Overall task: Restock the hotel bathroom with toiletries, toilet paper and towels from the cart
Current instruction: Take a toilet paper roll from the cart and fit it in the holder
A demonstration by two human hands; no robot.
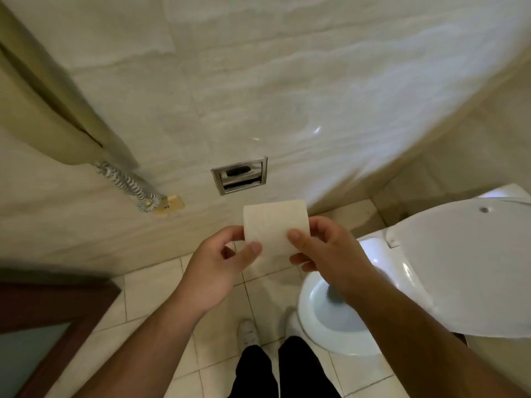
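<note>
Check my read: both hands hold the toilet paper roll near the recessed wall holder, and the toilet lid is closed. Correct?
Not quite. The toilet lid is raised, not closed; the head view shows the open bowl beneath it. The rest holds: the left hand and right hand both hold the toilet paper roll near the recessed wall holder.

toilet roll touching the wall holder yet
Apart. Head view shows bare tile between the toilet roll, pinched by left hand and right hand, and the wall holder.

Both hands pinching toilet roll, below recessed holder
</note>
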